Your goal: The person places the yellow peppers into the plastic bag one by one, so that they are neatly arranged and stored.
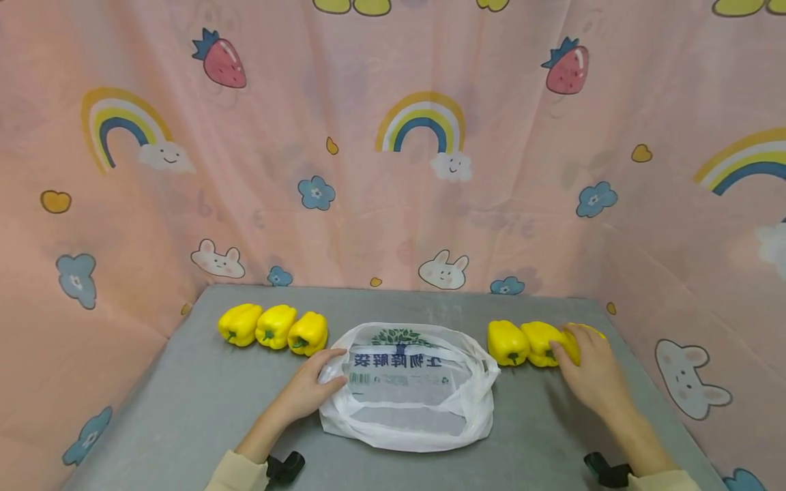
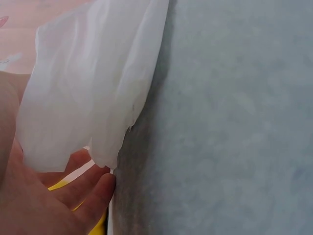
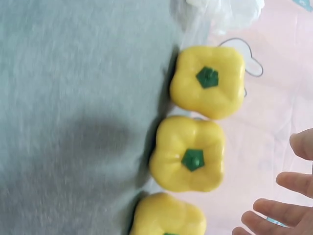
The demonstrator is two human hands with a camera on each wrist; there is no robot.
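A white plastic bag [image 1: 417, 423] with green and dark blue print lies mouth-up at the table's middle. My left hand [image 1: 307, 389] holds its left rim, index finger and thumb set apart along it. In the left wrist view, the bag's plastic [image 2: 93, 88] hides part of the fingers [image 2: 95, 203]. At right, three yellow bell peppers stand in a row: one nearest the bag [image 1: 507, 343], a middle one [image 1: 540, 344], and a rightmost one [image 3: 168, 215]. My right hand [image 1: 592, 372] reaches over the rightmost pepper, partly covering it. Its fingers [image 3: 281, 211] are spread in the right wrist view.
Three more yellow bell peppers, such as the leftmost [image 1: 239, 324], sit in a row left of the bag. The grey table [image 1: 184, 409] meets a pink patterned curtain [image 1: 368, 239] at the back and sides.
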